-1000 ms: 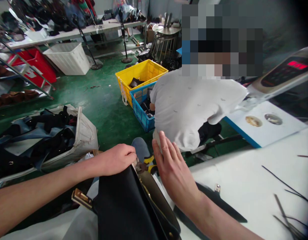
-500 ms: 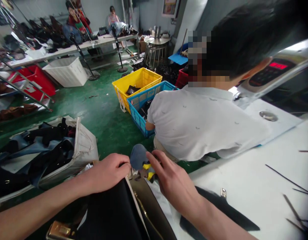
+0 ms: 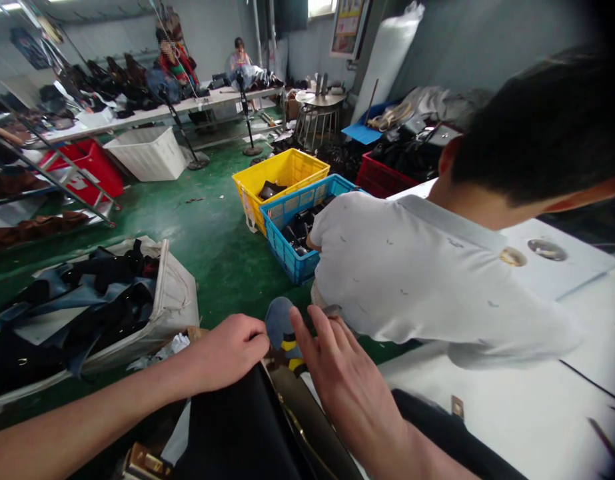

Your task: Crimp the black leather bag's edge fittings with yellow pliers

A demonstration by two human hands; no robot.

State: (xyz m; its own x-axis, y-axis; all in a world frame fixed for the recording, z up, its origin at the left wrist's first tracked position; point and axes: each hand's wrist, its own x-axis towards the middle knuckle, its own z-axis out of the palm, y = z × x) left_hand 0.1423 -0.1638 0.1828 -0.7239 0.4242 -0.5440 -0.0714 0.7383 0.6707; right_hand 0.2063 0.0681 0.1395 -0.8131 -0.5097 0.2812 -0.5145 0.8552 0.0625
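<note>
My left hand is closed, thumb against fingers, on the top edge of a black leather bag. A gold-toned zip runs along the bag's olive-brown side, and a gold metal clasp shows at lower left. Above the bag, my right hand has its fingers partly bent. A grey pointed tip sticks out behind them; the rest of that item is hidden. Yellow-and-black pieces and a blue-grey rounded thing lie just beyond my fingertips; I cannot tell what they are.
A person in a white shirt sits close ahead at a white table, where a black piece with a metal fitting lies. Blue and yellow crates stand on the green floor. At left is a white bin of dark pieces.
My view has shifted, so the room sits lower in the picture. The person's head has turned and moved right. My left hand keeps its hold on the bag; my right hand stays over it.
</note>
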